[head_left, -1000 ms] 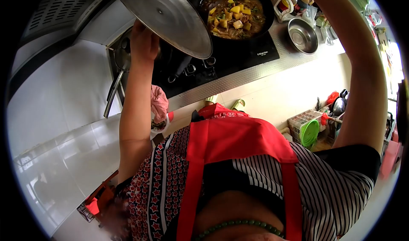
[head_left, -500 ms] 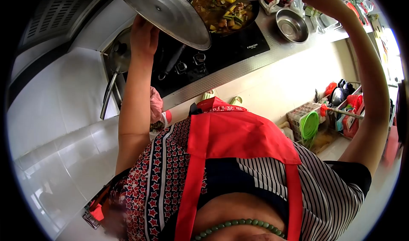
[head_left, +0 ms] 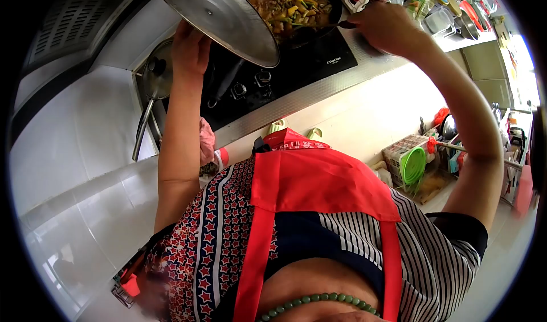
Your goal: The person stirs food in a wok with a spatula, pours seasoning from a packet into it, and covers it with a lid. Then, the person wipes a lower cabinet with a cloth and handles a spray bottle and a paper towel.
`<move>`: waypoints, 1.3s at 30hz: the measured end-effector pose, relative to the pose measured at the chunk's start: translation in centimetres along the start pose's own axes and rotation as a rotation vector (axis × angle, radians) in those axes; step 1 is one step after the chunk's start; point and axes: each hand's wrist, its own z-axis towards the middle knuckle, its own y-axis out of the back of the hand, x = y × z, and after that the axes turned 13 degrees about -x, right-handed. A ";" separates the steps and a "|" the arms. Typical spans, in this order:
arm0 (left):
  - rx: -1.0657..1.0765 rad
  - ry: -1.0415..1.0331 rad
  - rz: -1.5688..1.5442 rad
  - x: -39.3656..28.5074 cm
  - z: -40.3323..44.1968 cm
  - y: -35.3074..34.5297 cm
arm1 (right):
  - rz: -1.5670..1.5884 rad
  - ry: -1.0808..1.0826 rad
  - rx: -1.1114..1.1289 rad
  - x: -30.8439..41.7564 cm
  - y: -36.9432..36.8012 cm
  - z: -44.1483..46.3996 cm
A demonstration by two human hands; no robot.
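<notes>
Head view: one round metal lid (head_left: 219, 23), held tilted by the left hand (head_left: 191, 48), left of the pan; fingers clamped at its lower edge, tips hidden behind it. One dark pan (head_left: 337, 7), set on the far part of the black stove (head_left: 307, 66), partly covered from view by the lid; filled with chunky food (head_left: 293, 6) in sauce. One utensil (head_left: 346, 24), gripped at its handle by the closed fingers of the right hand (head_left: 390, 30), its far end extended into the pan. One pink cloth (head_left: 206, 141), placed near left, below the stove.
</notes>
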 end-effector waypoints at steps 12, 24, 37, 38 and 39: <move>0.012 -0.021 -0.025 -0.4 -1.0 1.5 | -0.027 -0.136 -0.134 3.4 -7.5 3.3; 0.079 -0.004 -0.031 0.0 -1.1 -1.1 | 0.179 -0.011 -0.066 -9.1 4.8 2.6; 0.050 -0.005 0.015 1.2 -0.5 -2.5 | 0.151 -0.064 -0.162 -4.9 -3.6 3.8; 0.063 -0.016 0.018 1.2 -0.5 -2.8 | 0.177 -0.059 -0.172 -5.3 -3.1 3.6; 0.059 -0.019 0.023 1.2 -0.5 -3.1 | 0.203 -0.051 -0.183 -5.7 -2.6 3.5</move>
